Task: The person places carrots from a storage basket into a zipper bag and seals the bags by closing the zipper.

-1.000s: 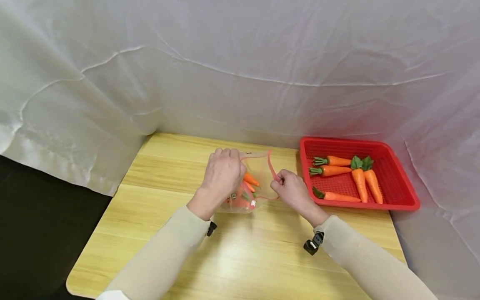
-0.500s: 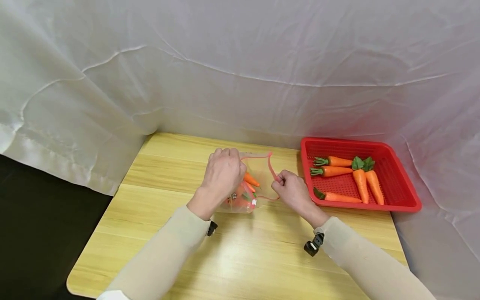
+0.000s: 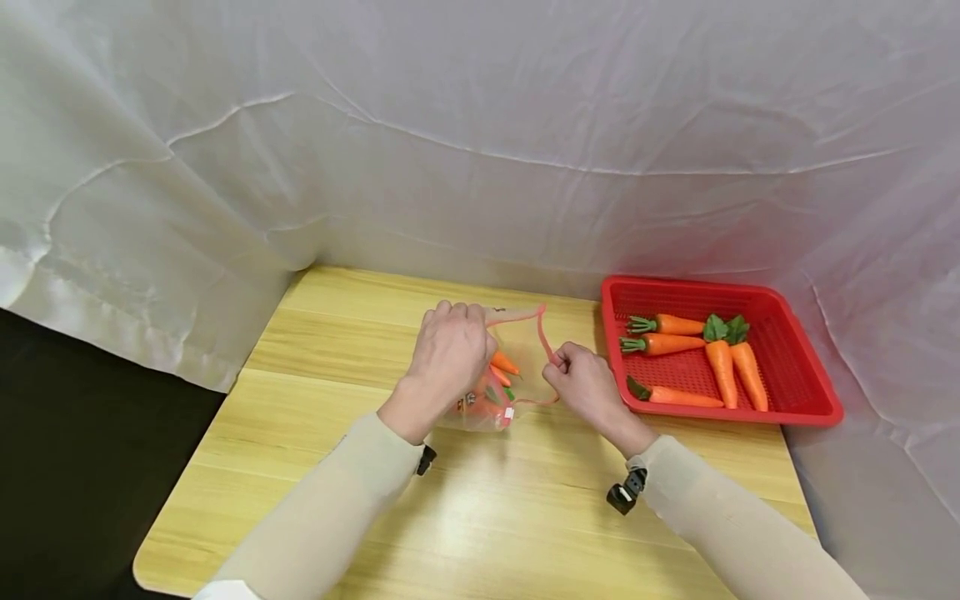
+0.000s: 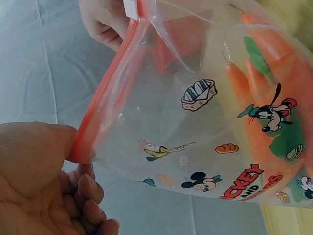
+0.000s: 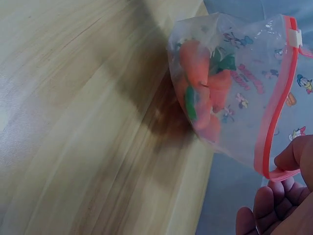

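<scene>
A clear zip bag (image 4: 161, 117) with cartoon prints and a red zip edge (image 5: 278, 107) stands between my two hands, its mouth spread apart. Several carrots (image 4: 254, 98) with green leaves lie inside, near the bottom. My left hand (image 3: 450, 342) pinches one corner of the red edge between thumb and fingers, as the left wrist view shows. At the opposite corner, my right hand (image 3: 585, 379) pinches the edge between thumb and forefinger (image 5: 271, 188). A white slider (image 3: 509, 413) sits on the near side of the zip.
A red plastic basket (image 3: 813, 367) holds several carrots (image 3: 720, 371) at the right of the wooden table (image 3: 450, 517), close beside my right hand. Pale grey sheeting (image 3: 480, 125) hangs behind the table and along both sides.
My left hand has shifted slightly to the right and down, and the bag's near side with the slider has moved down a little. My right hand keeps its pinch almost in place.
</scene>
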`<act>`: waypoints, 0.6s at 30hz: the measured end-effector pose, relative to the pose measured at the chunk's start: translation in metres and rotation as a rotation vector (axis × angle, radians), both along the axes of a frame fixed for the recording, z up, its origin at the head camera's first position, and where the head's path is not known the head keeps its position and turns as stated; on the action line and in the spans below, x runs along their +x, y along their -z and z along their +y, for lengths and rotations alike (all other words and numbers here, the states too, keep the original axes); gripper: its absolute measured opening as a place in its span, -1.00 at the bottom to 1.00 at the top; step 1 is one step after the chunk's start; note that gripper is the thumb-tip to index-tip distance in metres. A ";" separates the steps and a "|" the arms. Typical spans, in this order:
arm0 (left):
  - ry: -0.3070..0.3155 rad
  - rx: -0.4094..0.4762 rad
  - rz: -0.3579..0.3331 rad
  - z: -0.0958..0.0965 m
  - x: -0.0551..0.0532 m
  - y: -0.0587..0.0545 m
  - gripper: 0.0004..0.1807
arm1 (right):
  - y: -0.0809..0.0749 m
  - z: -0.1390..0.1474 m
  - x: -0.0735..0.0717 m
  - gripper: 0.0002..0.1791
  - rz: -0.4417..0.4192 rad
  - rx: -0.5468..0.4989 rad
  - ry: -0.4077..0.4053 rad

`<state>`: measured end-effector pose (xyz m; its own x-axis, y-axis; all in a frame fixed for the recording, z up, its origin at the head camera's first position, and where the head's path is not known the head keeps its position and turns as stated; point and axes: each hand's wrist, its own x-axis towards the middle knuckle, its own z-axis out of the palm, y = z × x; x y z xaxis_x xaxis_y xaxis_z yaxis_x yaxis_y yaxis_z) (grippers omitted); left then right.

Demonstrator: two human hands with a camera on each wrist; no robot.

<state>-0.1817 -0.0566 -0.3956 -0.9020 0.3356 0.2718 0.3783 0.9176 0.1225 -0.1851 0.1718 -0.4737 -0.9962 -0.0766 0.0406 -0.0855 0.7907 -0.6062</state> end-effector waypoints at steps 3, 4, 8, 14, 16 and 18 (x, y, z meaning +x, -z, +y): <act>0.003 0.016 0.007 -0.001 0.001 0.002 -0.87 | 0.003 0.002 0.001 -0.89 -0.001 0.004 -0.004; 0.006 0.019 0.007 -0.001 0.000 0.002 -0.85 | 0.003 0.002 0.000 -0.90 0.001 0.006 -0.004; 0.011 0.027 0.001 -0.001 0.000 0.002 -0.80 | 0.005 0.005 -0.001 -0.89 0.003 0.010 -0.006; 0.026 0.058 0.036 -0.002 -0.002 0.003 -0.75 | 0.002 0.019 0.000 -0.86 0.012 0.026 -0.009; 0.030 0.067 0.043 -0.002 -0.002 0.004 -0.75 | 0.000 0.030 0.001 -0.85 0.042 0.044 -0.020; 0.031 0.076 0.040 -0.003 -0.002 0.003 -0.75 | -0.003 0.043 0.000 -0.83 0.080 0.078 -0.033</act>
